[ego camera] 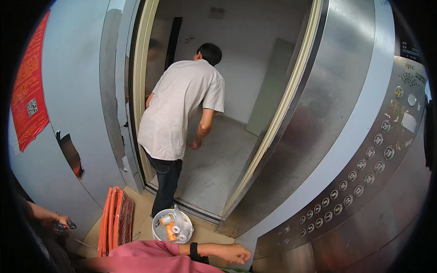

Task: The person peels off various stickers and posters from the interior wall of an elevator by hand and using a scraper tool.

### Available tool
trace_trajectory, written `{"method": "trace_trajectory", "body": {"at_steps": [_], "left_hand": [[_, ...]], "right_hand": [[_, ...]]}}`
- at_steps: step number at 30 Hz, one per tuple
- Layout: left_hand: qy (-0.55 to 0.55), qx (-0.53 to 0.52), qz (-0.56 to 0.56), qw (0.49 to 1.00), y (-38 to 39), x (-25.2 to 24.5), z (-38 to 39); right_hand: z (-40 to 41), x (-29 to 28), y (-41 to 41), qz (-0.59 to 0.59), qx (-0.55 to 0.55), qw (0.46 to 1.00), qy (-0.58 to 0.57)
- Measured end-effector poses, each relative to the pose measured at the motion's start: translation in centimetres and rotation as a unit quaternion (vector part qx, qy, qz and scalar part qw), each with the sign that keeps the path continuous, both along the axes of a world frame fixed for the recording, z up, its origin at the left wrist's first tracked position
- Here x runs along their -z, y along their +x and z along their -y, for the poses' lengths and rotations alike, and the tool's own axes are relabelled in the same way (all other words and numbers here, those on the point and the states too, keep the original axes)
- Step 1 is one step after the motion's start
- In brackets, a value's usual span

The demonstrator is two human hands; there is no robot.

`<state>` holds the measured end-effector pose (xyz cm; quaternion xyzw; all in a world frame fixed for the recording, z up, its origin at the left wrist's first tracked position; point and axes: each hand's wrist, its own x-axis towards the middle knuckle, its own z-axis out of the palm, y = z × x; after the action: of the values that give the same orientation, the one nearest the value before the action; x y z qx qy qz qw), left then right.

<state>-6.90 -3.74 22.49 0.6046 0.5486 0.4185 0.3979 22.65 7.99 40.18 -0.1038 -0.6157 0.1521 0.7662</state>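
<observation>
Across the bottom, a pink sleeve leads to a forearm with a black wristband (195,252) and my left hand (237,254). Its fingers are curled in, and nothing shows in them; their inner side is hidden. My right hand is out of view. Just beyond the forearm stands a white bucket (154,230) holding plastic bags and white and orange packages (170,230). Left of the bucket, several orange-red framed panels with mesh (116,218) lean together upright on the tiled floor, partly behind the pink sleeve.
A person in a light shirt (182,105) bends forward at the open elevator doorway (218,218). At lower left, another person's hand (64,221) holds a dark object. A button panel (327,208) lines the right wall. A red poster (32,82) hangs on the left wall, near torn covering.
</observation>
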Motion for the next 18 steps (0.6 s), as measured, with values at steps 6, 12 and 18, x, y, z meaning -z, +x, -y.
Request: {"method": "trace_trajectory", "body": {"at_steps": [6,12,18], "left_hand": [[0.020,-0.002,-0.029,0.999,0.4,-0.2,0.4],[0.014,-0.012,-0.062,0.998,1.5,0.2,-0.1],[0.052,-0.022,-0.037,0.998,2.0,3.0,-0.7]], "right_hand": [[-0.9,1.2,1.1,0.027,-0.057,0.997,0.041],[-2.2,2.0,2.0,0.059,-0.122,0.985,0.103],[-2.0,2.8,2.5,0.105,-0.191,0.971,0.098]]}}
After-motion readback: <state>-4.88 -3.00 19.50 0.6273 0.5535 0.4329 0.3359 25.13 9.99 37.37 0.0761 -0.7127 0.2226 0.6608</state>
